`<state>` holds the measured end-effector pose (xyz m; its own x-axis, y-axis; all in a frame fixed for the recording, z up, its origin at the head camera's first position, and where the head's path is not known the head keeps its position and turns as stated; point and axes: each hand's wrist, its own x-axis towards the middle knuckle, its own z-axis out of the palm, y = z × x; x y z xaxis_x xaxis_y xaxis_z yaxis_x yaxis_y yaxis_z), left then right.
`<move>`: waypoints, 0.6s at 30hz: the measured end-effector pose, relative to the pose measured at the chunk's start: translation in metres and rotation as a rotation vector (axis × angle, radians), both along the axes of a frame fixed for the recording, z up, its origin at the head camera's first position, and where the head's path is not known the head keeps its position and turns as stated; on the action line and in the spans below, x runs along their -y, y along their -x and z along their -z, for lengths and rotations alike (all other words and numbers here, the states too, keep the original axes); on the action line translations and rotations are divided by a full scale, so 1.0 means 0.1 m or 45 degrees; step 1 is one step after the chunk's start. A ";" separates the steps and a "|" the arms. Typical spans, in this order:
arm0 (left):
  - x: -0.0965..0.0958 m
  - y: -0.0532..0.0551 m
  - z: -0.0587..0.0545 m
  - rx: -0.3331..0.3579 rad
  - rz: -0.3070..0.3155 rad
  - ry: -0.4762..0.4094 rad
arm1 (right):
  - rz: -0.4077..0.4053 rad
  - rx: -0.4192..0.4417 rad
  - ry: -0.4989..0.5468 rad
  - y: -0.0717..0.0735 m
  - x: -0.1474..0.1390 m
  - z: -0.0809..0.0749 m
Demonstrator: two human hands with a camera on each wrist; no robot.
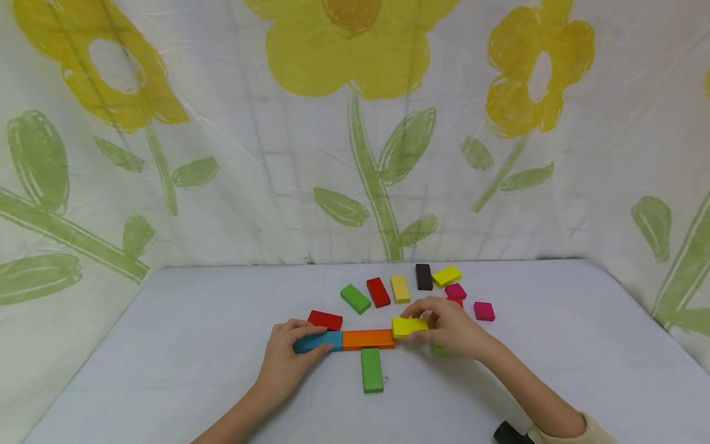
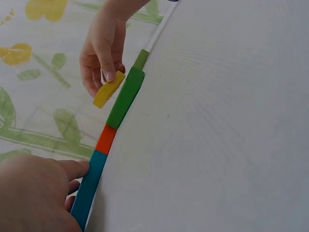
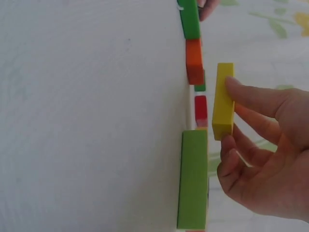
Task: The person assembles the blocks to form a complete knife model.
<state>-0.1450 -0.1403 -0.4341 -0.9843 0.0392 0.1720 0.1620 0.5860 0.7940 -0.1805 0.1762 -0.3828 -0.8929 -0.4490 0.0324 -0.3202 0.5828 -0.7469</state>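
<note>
On desk (image 1: 166,376), L grip (image 1: 287,356) pinches blue block (image 1: 331,340), prob. steadying it vs. orange block (image 1: 368,339); R grip (image 1: 450,328) pinches yellow block (image 1: 409,327) toward its R end, nr orange's R end, prob. leaving L end free.

My bare left hand (image 1: 284,354) grips between thumb and fingers; my bare right hand (image 1: 448,325) pinches, its fingers bent. My bare left forearm (image 1: 235,412) and bare right forearm (image 1: 527,385) slant inward, converging toward the hands.
</note>
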 end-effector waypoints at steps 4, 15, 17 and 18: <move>0.00 -0.01 0.01 0.000 -0.001 0.001 | -0.011 0.013 -0.003 0.02 -0.01 0.03; 0.00 -0.01 -0.01 -0.004 0.007 0.000 | -0.033 0.024 -0.021 0.02 -0.03 0.06; 0.00 -0.01 -0.01 -0.004 0.006 0.002 | -0.035 0.025 -0.025 0.02 -0.03 0.06; 0.00 0.00 -0.01 -0.004 0.007 0.003 | -0.035 0.025 -0.026 0.02 -0.02 0.06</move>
<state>-0.1445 -0.1400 -0.4334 -0.9835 0.0446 0.1754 0.1679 0.5867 0.7922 -0.1822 0.1786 -0.3886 -0.8805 -0.4741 0.0057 -0.3219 0.5891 -0.7412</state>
